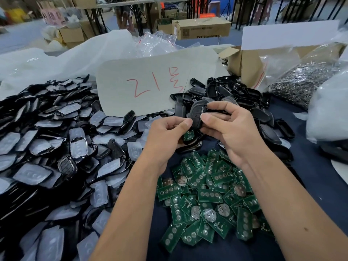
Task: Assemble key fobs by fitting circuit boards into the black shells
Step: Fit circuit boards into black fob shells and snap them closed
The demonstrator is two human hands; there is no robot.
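- Left hand (166,132), centre of scene, raised above the table: fingers curled, thumb extended toward the black shell (196,112); green circuit board (188,134) partly visible under the thumb, apparently held by the curled fingers, grip not fully shown.
- Right hand (226,127), just right of the left hand: thumb and fingertips pinching the black shell at its right edge, remaining fingers curled behind it.
- Black shell: between the two hands, above the near edge of the far shell pile, dark curved back turned toward the camera.
- Heap of green circuit boards (207,194), near centre, on dark blue table cover (310,176): round button pads and silver coin-cell holders facing up on several boards.
- Large pile of shell halves with translucent button pads (56,147), filling the left side from near to far.
- Pile of empty black shells (244,98), far centre to right, behind the hands.
- Pale card with red handwriting (150,85), far centre, propped between the two piles.
- Clear bag of small metal rings (305,81), far right, beside an open cardboard box (243,63).
- White plastic sheeting (66,59), far left, behind the pad pile.
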